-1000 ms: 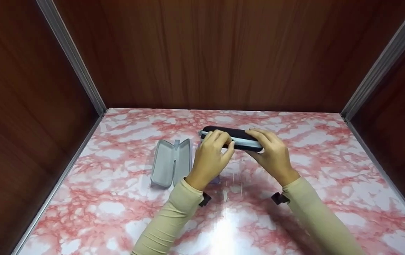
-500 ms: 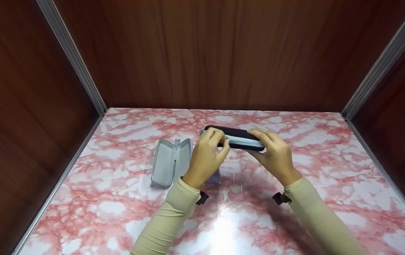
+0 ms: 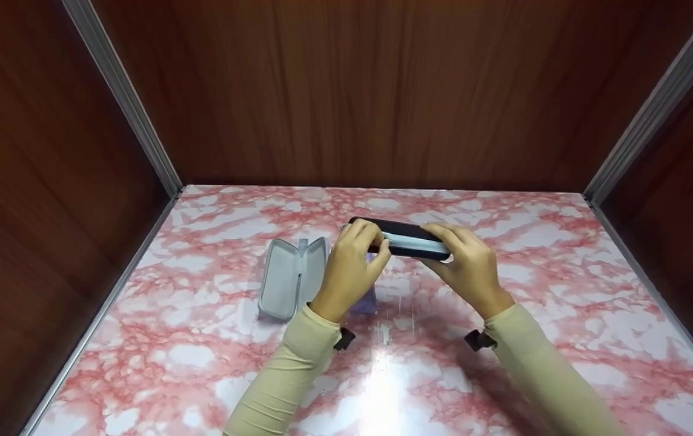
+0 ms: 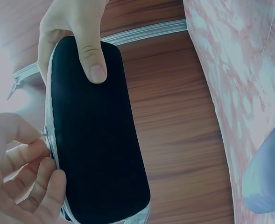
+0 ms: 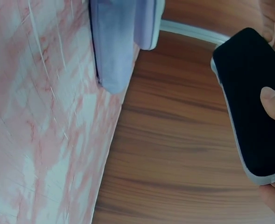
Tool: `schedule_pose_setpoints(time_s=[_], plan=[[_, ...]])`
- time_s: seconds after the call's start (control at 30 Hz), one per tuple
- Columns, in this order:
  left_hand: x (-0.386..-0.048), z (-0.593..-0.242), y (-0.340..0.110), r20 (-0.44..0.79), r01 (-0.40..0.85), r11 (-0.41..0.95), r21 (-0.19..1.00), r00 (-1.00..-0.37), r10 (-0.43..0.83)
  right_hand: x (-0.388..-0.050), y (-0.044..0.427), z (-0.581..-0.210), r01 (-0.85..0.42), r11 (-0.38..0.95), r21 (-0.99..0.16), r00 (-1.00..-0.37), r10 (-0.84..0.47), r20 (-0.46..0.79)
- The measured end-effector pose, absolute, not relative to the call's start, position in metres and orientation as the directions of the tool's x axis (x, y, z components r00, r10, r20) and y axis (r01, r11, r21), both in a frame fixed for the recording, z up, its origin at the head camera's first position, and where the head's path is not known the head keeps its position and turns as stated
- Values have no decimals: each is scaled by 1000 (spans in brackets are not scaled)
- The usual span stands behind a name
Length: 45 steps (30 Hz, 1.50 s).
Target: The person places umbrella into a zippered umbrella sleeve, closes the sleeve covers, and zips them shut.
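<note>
Above the worktop point(image 3: 540, 266), toward its far edge: the case point(image 4: 97, 135); right hand point(image 3: 470, 266) grips one end; left hand point(image 3: 352, 266) pinches the zip pull point(image 4: 44, 131); probably best drawn along its track point(image 3: 416, 241), case braced.

No lettering, brand, number or sign can be read here.

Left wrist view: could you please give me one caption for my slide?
Left grip pinches the zip of a dark case; right grip holds its far end.
</note>
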<state>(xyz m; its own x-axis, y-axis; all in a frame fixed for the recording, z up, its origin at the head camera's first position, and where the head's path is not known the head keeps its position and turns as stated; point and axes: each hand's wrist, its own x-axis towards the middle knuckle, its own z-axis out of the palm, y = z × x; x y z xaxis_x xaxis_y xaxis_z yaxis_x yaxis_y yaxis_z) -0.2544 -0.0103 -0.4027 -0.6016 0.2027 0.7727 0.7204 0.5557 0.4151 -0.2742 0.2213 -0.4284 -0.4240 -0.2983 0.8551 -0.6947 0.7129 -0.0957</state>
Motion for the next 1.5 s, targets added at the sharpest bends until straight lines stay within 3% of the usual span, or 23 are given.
schedule_pose_setpoints(time_s=[0.53,1.0,1.5], plan=[[-258,-407,-10,786,735,523,432,-591,182,-275,226,-430,-692,714,-109,-432,-288,855],[-258,-411,-16,770,690,576,438,-618,156,-277,226,-432,-701,701,-127,-440,-286,851],[-260,-411,-22,754,685,543,485,-642,136,-277,231,-433,-700,698,-153,-455,-271,848]])
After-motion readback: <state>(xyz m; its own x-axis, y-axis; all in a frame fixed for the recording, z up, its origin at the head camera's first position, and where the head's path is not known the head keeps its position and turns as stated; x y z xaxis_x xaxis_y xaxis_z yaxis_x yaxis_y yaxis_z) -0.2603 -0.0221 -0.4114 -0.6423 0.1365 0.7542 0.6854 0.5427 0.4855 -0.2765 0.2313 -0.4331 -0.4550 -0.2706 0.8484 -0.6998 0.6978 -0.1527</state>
